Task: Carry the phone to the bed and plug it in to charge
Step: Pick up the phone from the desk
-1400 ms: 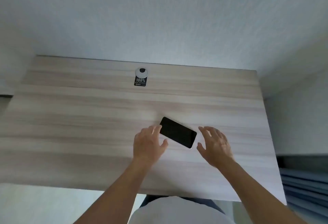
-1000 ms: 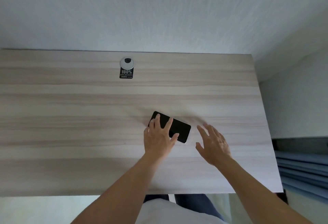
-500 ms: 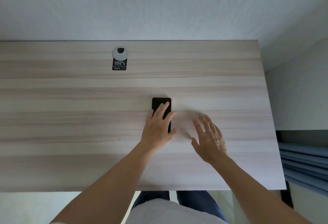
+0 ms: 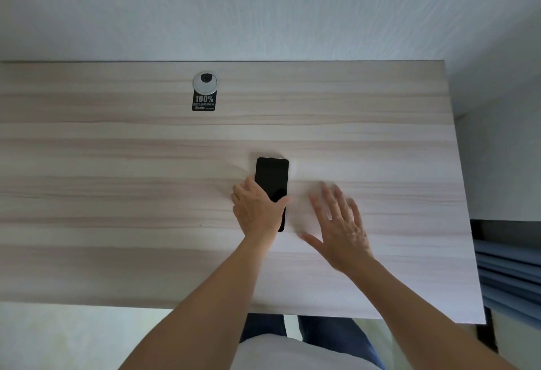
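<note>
A black phone point(image 4: 272, 177) with a dark screen points away from me on the light wooden desk point(image 4: 117, 164). My left hand point(image 4: 256, 211) wraps its near half, fingers along the left edge and thumb over the lower screen. Whether the phone is off the desktop, I cannot tell. My right hand point(image 4: 339, 226) hovers just to the right of the phone with fingers spread, holding nothing and slightly blurred. No bed or charger is in view.
A round grey cable grommet point(image 4: 205, 82) with a black "100%" sticker point(image 4: 204, 101) sits near the desk's back edge by the white wall. Blue slatted shelving point(image 4: 509, 278) stands past the desk's right edge. Pale floor shows below the front edge.
My left hand turned the phone from slanted to pointing straight away, then shifted from lying on top to gripping its sides. My right hand stayed open beside it.
</note>
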The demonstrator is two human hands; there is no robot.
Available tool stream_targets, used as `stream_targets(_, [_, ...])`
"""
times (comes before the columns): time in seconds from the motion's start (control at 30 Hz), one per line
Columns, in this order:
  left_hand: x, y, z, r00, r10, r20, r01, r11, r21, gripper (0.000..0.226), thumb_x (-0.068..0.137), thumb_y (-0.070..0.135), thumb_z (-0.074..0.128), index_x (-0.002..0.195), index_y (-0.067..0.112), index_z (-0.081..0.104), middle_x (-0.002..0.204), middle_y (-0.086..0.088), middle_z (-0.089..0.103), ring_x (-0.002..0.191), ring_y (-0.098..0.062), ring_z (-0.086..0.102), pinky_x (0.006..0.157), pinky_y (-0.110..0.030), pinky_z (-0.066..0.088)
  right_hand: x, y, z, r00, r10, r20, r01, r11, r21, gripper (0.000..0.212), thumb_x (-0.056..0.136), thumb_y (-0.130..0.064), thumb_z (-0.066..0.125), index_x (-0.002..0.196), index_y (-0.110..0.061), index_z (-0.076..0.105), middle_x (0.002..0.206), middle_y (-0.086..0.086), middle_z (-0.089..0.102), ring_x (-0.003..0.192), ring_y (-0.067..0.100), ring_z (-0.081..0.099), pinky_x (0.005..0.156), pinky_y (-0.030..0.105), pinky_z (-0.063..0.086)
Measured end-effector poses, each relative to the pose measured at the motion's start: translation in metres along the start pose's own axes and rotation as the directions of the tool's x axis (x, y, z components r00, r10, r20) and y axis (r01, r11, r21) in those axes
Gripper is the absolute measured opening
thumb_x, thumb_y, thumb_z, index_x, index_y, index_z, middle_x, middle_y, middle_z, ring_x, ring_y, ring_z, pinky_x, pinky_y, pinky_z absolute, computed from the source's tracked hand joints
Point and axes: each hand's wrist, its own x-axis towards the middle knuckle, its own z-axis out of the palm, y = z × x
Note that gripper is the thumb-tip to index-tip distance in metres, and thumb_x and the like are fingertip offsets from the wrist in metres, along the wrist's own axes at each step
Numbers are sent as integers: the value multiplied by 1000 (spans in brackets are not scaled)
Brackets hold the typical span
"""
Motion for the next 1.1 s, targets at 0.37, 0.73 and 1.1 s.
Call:
stream_targets(0.37, [8,7,-2,999,2,34,5,981,-195,55,78,36,77,113,10,43,102,-5,57,86,-29,53,66,-36,44,0,4,9,999,0,-43,1,999,33,86,89,-74,24,157,-30,-4,167,0,-13,153,25,-12,124,52,7])
stream_targets(0.73, [-1,2,-28,974,-37,222,190,665,-723,30,80,20,81,97,27,58,98,4,69,95,-22,68,80,-39,57,0,1,-19,1000,5,24,-8,990,141,73,98,-52,42,156,-31,4,168,-1,-8,154,21,-9,125,47,6])
stream_targets(1.1, [-45,21,-120,951,97,294,229,420,-878,22,83,21,77,101,30,68,100,-2,77,92,-27,75,78,-55,62,-25,-16,-140,941,238,-242,56,594,802,32,94,-24,63,125,-23,58,103,-5,70,97,12,68,79,20,56])
